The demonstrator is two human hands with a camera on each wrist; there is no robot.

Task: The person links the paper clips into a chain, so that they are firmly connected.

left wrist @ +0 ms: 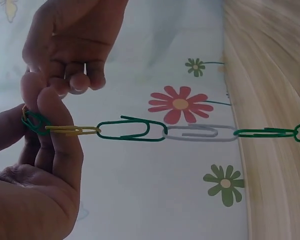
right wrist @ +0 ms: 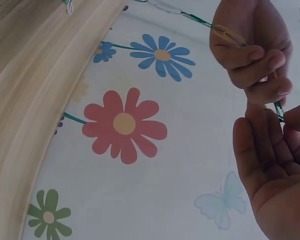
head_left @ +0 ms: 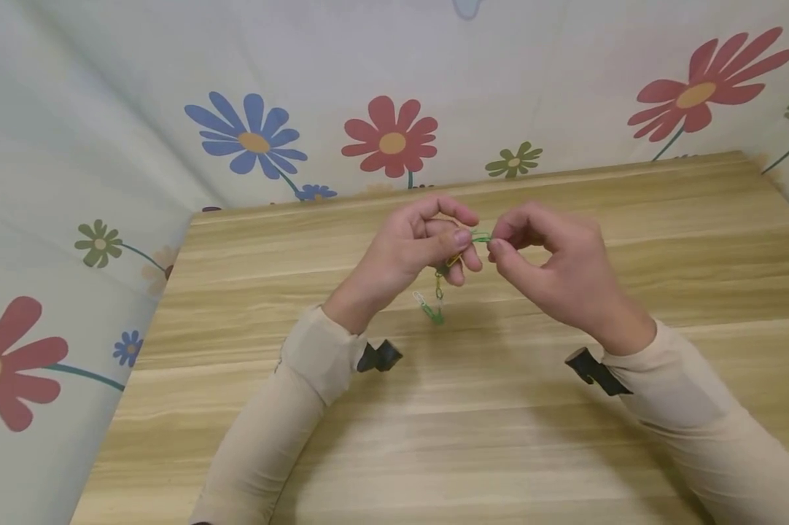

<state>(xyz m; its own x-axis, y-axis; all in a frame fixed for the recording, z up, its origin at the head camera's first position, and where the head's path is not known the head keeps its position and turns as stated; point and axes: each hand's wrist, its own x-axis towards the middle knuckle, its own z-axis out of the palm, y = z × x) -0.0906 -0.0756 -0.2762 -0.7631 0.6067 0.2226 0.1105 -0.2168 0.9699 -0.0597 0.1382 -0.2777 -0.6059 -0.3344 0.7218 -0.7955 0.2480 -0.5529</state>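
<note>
My left hand (head_left: pixel 404 240) pinches a paper clip chain between thumb and fingers above the wooden table. Opposite it, my right hand (head_left: pixel 558 262) pinches a green paper clip (head_left: pixel 481 238) with thumb and forefinger, and its tip is hidden under them. A yellow paper clip (head_left: pixel 454 259) shows by the left thumb. In the left wrist view, the chain runs from the left fingers through another yellow clip (left wrist: pixel 72 130), a green clip (left wrist: pixel 132 130), a white clip (left wrist: pixel 200 133) and further green ones (left wrist: pixel 266 133). Its lower end folds back over the table in the head view.
The wooden table (head_left: pixel 473 445) spreads beneath both forearms. Behind it stands a pale wall covering (head_left: pixel 460 80) printed with flowers. A black camera mount sits on the left wrist (head_left: pixel 379 356) and another on the right wrist (head_left: pixel 594 370).
</note>
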